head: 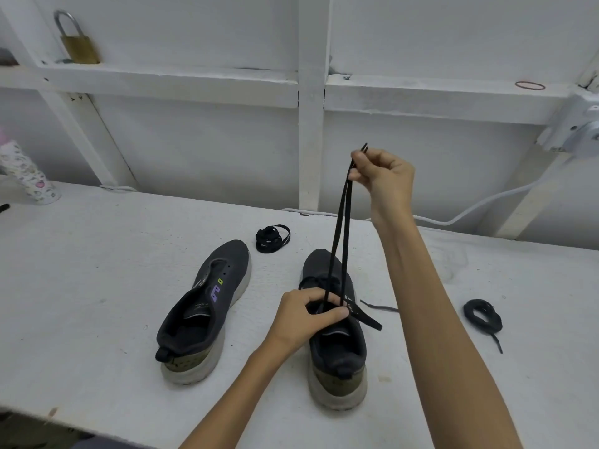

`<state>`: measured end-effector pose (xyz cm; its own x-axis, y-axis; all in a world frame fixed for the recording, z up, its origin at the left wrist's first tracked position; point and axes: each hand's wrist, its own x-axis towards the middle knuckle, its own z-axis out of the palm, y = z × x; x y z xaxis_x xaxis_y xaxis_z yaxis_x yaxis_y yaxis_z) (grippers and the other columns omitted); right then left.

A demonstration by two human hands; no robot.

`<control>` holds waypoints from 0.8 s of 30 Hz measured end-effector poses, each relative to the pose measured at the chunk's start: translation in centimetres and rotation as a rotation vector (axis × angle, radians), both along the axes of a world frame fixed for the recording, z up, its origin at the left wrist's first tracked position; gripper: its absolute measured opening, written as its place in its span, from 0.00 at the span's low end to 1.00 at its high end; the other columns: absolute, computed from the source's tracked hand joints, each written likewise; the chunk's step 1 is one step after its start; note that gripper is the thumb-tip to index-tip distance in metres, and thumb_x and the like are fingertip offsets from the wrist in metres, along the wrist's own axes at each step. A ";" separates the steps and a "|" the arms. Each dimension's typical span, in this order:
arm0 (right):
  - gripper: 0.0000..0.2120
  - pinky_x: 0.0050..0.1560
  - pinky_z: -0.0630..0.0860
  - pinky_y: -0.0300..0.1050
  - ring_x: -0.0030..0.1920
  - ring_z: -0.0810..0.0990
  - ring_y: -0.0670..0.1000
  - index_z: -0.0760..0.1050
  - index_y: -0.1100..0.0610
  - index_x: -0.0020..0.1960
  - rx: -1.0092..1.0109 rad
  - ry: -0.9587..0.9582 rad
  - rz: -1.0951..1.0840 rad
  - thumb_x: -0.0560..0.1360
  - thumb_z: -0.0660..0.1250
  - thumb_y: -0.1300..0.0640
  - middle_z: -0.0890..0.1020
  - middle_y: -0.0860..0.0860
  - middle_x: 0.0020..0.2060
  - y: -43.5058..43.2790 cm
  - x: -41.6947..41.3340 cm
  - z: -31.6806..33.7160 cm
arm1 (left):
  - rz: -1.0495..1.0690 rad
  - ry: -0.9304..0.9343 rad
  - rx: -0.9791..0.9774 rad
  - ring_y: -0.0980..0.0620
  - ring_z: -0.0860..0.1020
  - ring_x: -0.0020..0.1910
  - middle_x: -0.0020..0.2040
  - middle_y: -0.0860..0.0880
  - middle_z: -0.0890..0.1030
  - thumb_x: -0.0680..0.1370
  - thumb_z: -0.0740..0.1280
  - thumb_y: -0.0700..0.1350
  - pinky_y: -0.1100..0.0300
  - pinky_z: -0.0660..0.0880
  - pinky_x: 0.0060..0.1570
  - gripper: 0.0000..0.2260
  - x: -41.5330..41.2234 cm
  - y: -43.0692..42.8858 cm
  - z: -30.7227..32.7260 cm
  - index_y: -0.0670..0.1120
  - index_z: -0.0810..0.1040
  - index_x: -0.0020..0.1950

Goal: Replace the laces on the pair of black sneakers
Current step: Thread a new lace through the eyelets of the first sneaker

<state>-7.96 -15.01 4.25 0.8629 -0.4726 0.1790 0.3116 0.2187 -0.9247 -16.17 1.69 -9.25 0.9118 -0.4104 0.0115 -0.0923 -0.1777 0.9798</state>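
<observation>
Two black sneakers stand on the white table, toes pointing away. The left sneaker (207, 306) has bare eyelets and no lace. The right sneaker (337, 348) has a black lace (338, 228) threaded through its eyelets. My right hand (381, 178) is raised above the shoe and pinches both lace ends, pulling them up taut. My left hand (311, 314) grips the top of the right sneaker at the tongue, where the lace strands come out. A loose black strap end (368, 317) sticks out to the right of that hand.
A coiled black lace (273, 238) lies beyond the shoes, and another coiled lace (483, 317) lies at the right. A white cable (470, 212) runs along the back wall. A patterned bottle (29, 176) stands far left. A padlock (77, 43) sits on the shelf beam.
</observation>
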 end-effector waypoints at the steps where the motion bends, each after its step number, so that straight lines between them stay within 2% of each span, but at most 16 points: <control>1: 0.03 0.38 0.79 0.38 0.25 0.77 0.46 0.79 0.63 0.43 -0.001 0.002 -0.021 0.74 0.70 0.69 0.79 0.52 0.31 0.0 0.7 -0.3 | 0.000 0.003 0.011 0.60 0.83 0.46 0.42 0.56 0.86 0.71 0.77 0.43 0.68 0.75 0.47 0.04 0.2 -0.1 0.1 0.50 0.86 0.44; 4: 0.05 0.42 0.82 0.40 0.29 0.81 0.48 0.80 0.63 0.45 -0.093 0.098 -0.005 0.73 0.70 0.71 0.81 0.55 0.36 -0.1 1.7 -2.2 | 0.009 0.019 0.023 0.61 0.82 0.42 0.39 0.57 0.85 0.71 0.77 0.44 0.69 0.75 0.45 0.03 0.5 -0.1 0.1 0.52 0.85 0.42; 6: 0.12 0.42 0.82 0.40 0.35 0.83 0.51 0.79 0.65 0.55 -0.233 0.243 0.054 0.72 0.69 0.73 0.81 0.58 0.43 -0.9 1.3 -3.7 | 0.011 0.018 0.017 0.60 0.82 0.43 0.40 0.56 0.85 0.71 0.77 0.44 0.68 0.75 0.45 0.03 0.4 -0.1 -0.1 0.50 0.86 0.43; 8: 0.19 0.37 0.82 0.42 0.38 0.82 0.53 0.74 0.67 0.62 -0.377 0.410 0.137 0.73 0.71 0.70 0.79 0.61 0.49 -2.0 -0.4 -4.6 | 0.008 0.015 0.002 0.58 0.83 0.45 0.42 0.54 0.86 0.71 0.76 0.44 0.67 0.75 0.46 0.04 0.3 -0.1 -0.3 0.48 0.86 0.45; 10: 0.15 0.31 0.81 0.43 0.35 0.82 0.55 0.78 0.69 0.56 -0.547 0.572 0.282 0.74 0.74 0.61 0.82 0.62 0.46 -2.8 -2.9 -5.0 | 0.015 0.016 -0.010 0.58 0.83 0.45 0.43 0.54 0.86 0.72 0.76 0.44 0.68 0.75 0.46 0.04 0.2 0.0 -0.5 0.47 0.86 0.46; 12: 0.19 0.28 0.77 0.41 0.31 0.83 0.54 0.81 0.68 0.47 -0.737 0.757 0.497 0.74 0.73 0.50 0.83 0.57 0.36 -2.9 -5.5 -5.8 | 0.014 0.006 -0.008 0.58 0.83 0.46 0.43 0.54 0.86 0.72 0.76 0.43 0.68 0.75 0.47 0.04 0.3 0.0 -0.7 0.47 0.86 0.46; 14: 0.21 0.28 0.71 0.38 0.31 0.81 0.52 0.83 0.64 0.43 -0.815 0.847 0.642 0.73 0.72 0.44 0.82 0.53 0.32 -2.5 -7.5 -6.7 | 0.016 -0.012 0.003 0.58 0.83 0.45 0.42 0.54 0.86 0.72 0.76 0.44 0.69 0.75 0.46 0.03 0.4 0.0 -0.7 0.48 0.86 0.44; 17: 0.19 0.26 0.64 0.36 0.28 0.75 0.49 0.83 0.63 0.40 -0.713 0.777 0.580 0.72 0.74 0.46 0.80 0.53 0.31 -1.3 -8.8 -8.1 | 0.030 -0.040 0.018 0.61 0.81 0.40 0.39 0.55 0.85 0.71 0.76 0.44 0.70 0.72 0.43 0.04 0.3 -0.1 -0.6 0.52 0.84 0.41; 21: 0.09 0.25 0.64 0.32 0.26 0.69 0.46 0.84 0.63 0.43 -0.556 0.600 0.460 0.71 0.76 0.56 0.77 0.47 0.24 0.2 -9.0 -8.4 | 0.025 -0.071 0.041 0.62 0.79 0.37 0.35 0.58 0.83 0.71 0.77 0.44 0.70 0.71 0.41 0.07 0.4 0.0 -0.6 0.55 0.82 0.38; 24: 0.07 0.26 0.63 0.36 0.23 0.70 0.45 0.80 0.63 0.39 -0.511 0.572 0.508 0.74 0.72 0.61 0.75 0.50 0.22 0.9 -8.7 -8.0 | 0.013 -0.079 0.055 0.64 0.75 0.32 0.31 0.60 0.80 0.72 0.76 0.43 0.72 0.68 0.38 0.08 0.5 0.0 -0.6 0.55 0.81 0.36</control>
